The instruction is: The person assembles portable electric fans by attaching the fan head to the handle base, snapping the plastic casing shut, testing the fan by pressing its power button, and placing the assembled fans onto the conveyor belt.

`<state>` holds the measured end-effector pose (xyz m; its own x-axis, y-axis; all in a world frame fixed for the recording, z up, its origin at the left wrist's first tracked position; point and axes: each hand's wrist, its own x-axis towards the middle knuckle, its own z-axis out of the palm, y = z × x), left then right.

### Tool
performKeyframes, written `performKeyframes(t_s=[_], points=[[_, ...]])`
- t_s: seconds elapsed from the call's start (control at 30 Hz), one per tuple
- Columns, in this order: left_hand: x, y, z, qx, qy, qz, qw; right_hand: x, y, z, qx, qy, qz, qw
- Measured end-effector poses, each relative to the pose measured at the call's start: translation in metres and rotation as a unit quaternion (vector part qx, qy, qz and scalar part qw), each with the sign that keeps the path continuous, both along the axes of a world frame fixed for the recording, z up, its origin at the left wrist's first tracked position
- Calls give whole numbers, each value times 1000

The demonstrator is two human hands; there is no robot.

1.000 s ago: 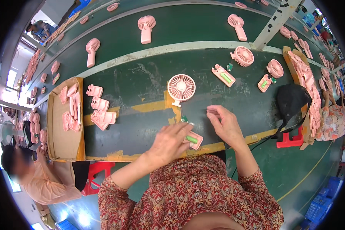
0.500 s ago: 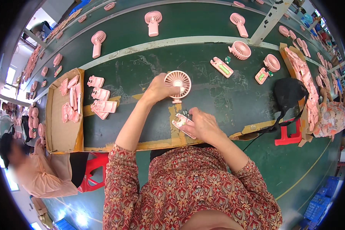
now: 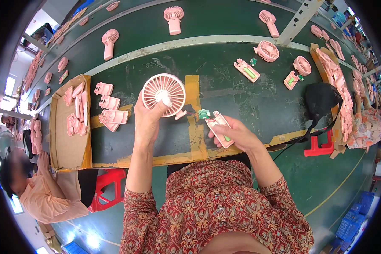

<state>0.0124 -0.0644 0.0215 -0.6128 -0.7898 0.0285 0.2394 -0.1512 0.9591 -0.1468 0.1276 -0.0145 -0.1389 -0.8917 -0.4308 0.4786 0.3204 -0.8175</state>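
Note:
Raised over the green bench, my left hand (image 3: 147, 120) grips a pink fan head (image 3: 163, 91) by its round grille, with the thumb near its hub. A short stem sticks out at its lower right. My right hand (image 3: 237, 134) is closed around a pink handle shell (image 3: 219, 129), its inner side up, with a green battery (image 3: 227, 138) partly showing beside the fingers. A small green circuit board (image 3: 204, 114) hangs at the shell's upper end, between my hands. Thin wires seem to run from it toward the fan stem.
Pink shell halves (image 3: 110, 102) lie at left beside a cardboard box (image 3: 89, 146) of pink parts. Two opened fan sets sit at right, near a black bag (image 3: 319, 101). Finished-looking fans (image 3: 174, 20) lie beyond the pale rail (image 3: 165, 45). A co-worker (image 3: 46, 186) sits at left.
My left hand has brought the fan head left and nearer, tilting its grille up. The shell in my right hand has turned and shifted slightly right, so the circuit board and battery show more.

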Motion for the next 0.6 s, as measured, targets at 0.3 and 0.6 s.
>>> performKeyframes(t_s=[0.3,0.6], points=[[-14,56,14,24,12,-116,993,10,-3,-3,36,21,50,998],[-23,61,-15,-6,-40,-35,999,32,6,16,1,-7,-17,1000]])
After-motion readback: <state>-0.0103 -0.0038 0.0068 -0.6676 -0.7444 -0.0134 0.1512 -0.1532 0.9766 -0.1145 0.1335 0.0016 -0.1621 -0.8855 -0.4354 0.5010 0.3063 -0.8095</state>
